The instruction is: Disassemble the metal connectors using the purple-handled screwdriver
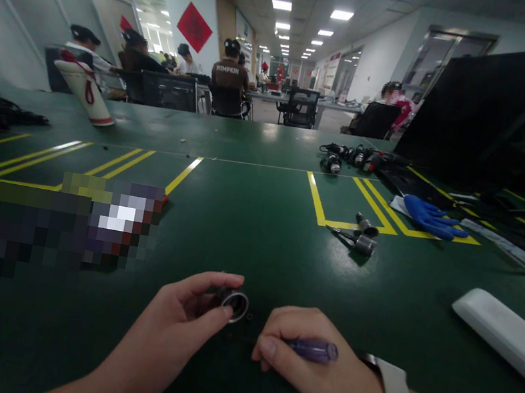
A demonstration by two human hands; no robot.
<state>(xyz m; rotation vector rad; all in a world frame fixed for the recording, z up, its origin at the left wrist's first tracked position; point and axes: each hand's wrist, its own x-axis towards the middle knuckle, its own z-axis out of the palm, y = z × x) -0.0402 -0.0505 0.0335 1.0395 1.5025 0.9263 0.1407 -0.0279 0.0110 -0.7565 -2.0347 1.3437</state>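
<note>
Between the thumb and fingers of my left hand (182,321) is a round, hollow metal cup-shaped part (238,302), its open end turned toward the right. Fingers partly cover its body. My right hand (312,375) is closed around a screwdriver (317,350) with a see-through purple handle; its shaft is too dark to make out clearly. A small dark ring-like piece (249,317) lies on the green table (254,242) between the two hands. Farther off to the right rest a few metal parts (363,241) with round bodies, one with a long thin shaft.
A blue glove (429,217) lies at the right, near dark tools (333,163). A long white object (503,330) sits at the right edge. Yellow tape (315,199) marks the table. A pale cone-shaped holder (88,91) stands back left. People (231,72) sit beyond.
</note>
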